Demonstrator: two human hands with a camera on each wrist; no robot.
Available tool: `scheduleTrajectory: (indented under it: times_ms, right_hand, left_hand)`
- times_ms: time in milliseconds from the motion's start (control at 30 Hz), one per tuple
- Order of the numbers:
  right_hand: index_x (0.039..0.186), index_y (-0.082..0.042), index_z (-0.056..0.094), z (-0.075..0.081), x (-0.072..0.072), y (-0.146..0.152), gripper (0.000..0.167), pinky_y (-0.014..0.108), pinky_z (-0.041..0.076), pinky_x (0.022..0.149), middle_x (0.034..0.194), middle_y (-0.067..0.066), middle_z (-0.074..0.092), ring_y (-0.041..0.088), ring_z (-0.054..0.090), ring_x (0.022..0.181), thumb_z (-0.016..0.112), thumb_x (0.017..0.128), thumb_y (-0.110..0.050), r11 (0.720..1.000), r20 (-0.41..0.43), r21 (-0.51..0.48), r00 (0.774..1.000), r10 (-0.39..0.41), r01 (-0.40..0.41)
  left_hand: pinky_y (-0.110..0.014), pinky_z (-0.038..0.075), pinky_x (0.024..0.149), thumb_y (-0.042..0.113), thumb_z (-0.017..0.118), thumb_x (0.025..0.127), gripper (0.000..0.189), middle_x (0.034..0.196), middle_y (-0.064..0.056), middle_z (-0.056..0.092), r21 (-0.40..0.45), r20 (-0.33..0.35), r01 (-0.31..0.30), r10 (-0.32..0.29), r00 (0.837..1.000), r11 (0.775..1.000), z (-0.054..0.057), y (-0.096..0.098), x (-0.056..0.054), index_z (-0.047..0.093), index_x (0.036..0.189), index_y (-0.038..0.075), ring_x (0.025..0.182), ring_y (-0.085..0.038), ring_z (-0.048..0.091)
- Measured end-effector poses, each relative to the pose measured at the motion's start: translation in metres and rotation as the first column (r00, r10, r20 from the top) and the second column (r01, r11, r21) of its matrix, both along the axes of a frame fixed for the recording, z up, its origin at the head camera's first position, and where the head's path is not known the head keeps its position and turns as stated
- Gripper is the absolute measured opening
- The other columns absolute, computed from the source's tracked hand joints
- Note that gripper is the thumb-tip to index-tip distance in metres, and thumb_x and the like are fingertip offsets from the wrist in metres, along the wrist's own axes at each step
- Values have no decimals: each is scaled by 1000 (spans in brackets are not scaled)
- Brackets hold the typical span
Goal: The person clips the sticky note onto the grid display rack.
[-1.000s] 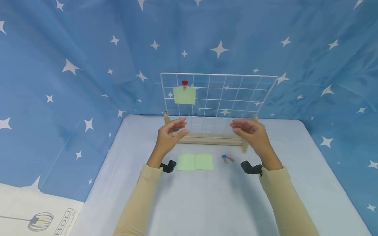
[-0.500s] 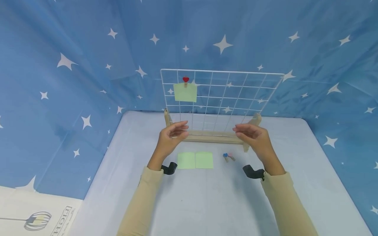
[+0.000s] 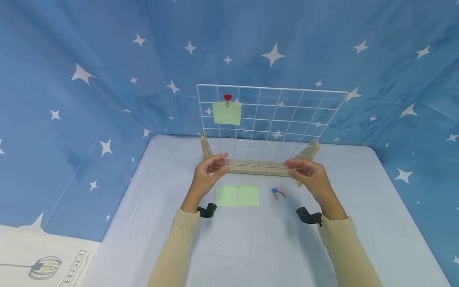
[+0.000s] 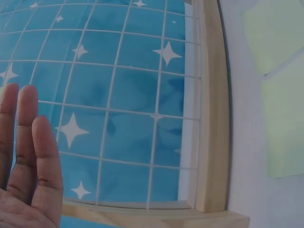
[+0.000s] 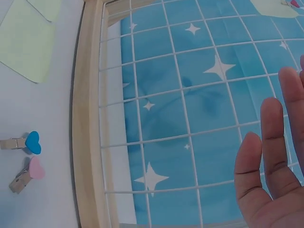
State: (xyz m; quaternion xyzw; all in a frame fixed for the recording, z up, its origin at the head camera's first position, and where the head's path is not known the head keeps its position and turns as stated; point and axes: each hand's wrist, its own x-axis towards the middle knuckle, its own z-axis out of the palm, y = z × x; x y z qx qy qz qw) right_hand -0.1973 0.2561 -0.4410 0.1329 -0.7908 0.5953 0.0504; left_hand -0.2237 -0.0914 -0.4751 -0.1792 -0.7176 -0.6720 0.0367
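Note:
My left hand (image 3: 208, 175) hovers before the left part of a white wire grid (image 3: 272, 119), fingers relaxed and holding nothing. Opposite it, my right hand (image 3: 310, 177) hangs in front of the wooden base's right end, likewise holding nothing. A red heart clothespin (image 3: 227, 97) fastens a green paper note (image 3: 227, 113) to the grid's upper left. Two more green notes (image 3: 237, 196) lie side by side on the table between the hands. To their right are a blue heart clothespin (image 5: 32, 142) and a pink heart clothespin (image 5: 35, 168), both lying flat.
The grid stands in a wooden base (image 3: 258, 168) near the back of the white table (image 3: 251, 247). Behind it hangs a blue curtain (image 3: 308, 48) with white stars. A printed white cloth (image 3: 21, 255) shows at the lower left. Wrist-worn black cameras (image 3: 308, 216) sit close to the tabletop.
Both hands have lowered slightly in the head view, moving nearer the grid's base. The head view has shifted a little. The notes and clothespins stay where they were.

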Motion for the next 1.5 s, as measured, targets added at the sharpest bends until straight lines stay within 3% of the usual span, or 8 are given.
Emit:
scheduleTrajectory:
  times_ms: [133, 267, 600, 833, 1100, 1300, 1500]
  right_hand:
    - [131, 11, 68, -7, 0, 1, 29, 15, 55, 94, 115, -16, 76, 5, 71, 108, 70, 103, 4, 1000, -2, -5, 1000, 7, -7]
    - [132, 5, 69, -15, 0, 1, 29, 14, 55, 94, 116, -15, 76, 4, 70, 109, 70, 103, 4, 1000, 4, 2, 1000, 13, -13]
    - [129, 20, 63, -30, -1, -1, 31, 14, 53, 94, 115, -17, 75, 1, 70, 107, 68, 102, 8, 999, 9, -38, 999, 38, -37]
    - [131, 17, 64, -37, -2, 0, 31, 13, 53, 94, 115, -18, 75, 0, 71, 106, 69, 103, 3, 999, 43, -28, 999, 29, -27]
    - [133, 13, 67, -48, -1, 1, 32, 14, 53, 93, 123, 3, 78, 1, 69, 108, 70, 104, 0, 1000, 113, 27, 994, -4, 1]
    - [132, 13, 67, -56, -1, 0, 32, 14, 53, 93, 121, -1, 78, 4, 69, 109, 71, 104, 0, 1000, 130, 17, 992, 2, -5]
    - [132, 13, 67, -63, -3, 1, 31, 14, 53, 92, 127, 25, 74, 8, 69, 109, 70, 104, 0, 999, 130, 54, 991, -6, -1]
  left_hand:
    - [-27, 54, 100, 6, 71, 102, 42, 130, -20, 74, 5, 30, -22, 21, 999, 1000, -8, -1, 2, 67, 143, 0, 116, -18, 70]
    - [-26, 54, 98, 5, 72, 102, 43, 130, -22, 73, 14, 48, -26, 25, 999, 1000, -16, -1, 4, 66, 144, -1, 113, -13, 70]
    - [-23, 54, 97, 4, 72, 101, 45, 130, -29, 71, 31, 87, -32, 30, 996, 999, -30, 1, 9, 63, 144, -5, 108, -9, 69]
    - [-23, 55, 96, 7, 74, 101, 42, 130, -26, 72, 21, 120, -45, 42, 992, 999, -40, 4, 10, 66, 139, -7, 111, -13, 70]
    - [-24, 54, 98, 10, 74, 102, 39, 128, -17, 74, -10, 166, -69, 70, 984, 998, -53, 5, 11, 67, 137, -6, 115, -20, 70]
    - [-23, 55, 98, 10, 76, 101, 38, 128, -17, 75, -24, 192, -74, 77, 978, 997, -58, 4, 14, 69, 136, -3, 116, -22, 70]
    - [-22, 55, 96, 9, 76, 101, 38, 127, -20, 75, -23, 210, -79, 82, 974, 997, -64, 4, 15, 69, 135, -6, 113, -21, 72]
